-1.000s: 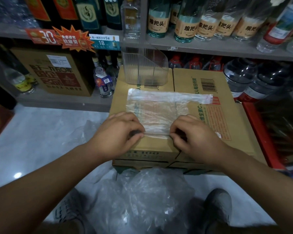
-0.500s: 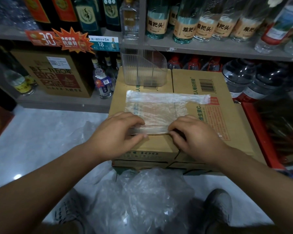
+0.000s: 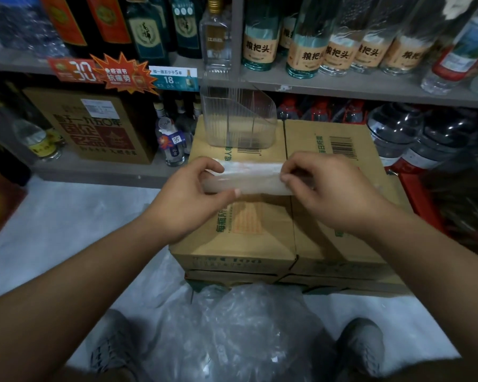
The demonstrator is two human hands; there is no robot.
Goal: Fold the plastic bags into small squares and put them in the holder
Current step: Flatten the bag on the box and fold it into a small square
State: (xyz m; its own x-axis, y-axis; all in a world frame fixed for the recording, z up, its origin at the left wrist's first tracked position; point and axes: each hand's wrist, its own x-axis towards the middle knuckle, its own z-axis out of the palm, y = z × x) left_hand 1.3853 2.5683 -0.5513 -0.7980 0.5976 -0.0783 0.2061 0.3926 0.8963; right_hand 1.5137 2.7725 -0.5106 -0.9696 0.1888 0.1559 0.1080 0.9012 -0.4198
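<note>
Both hands, left hand (image 3: 189, 193) and right hand (image 3: 324, 188), pinch the bag strip (image 3: 249, 180) ends just before the holder (image 3: 238, 117), keeping it taut to crease the fold.

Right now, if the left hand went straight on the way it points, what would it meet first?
Probably the clear holder standing on the cardboard box beyond the left hand, though depth is unclear. It pinches the folded bag.
</note>
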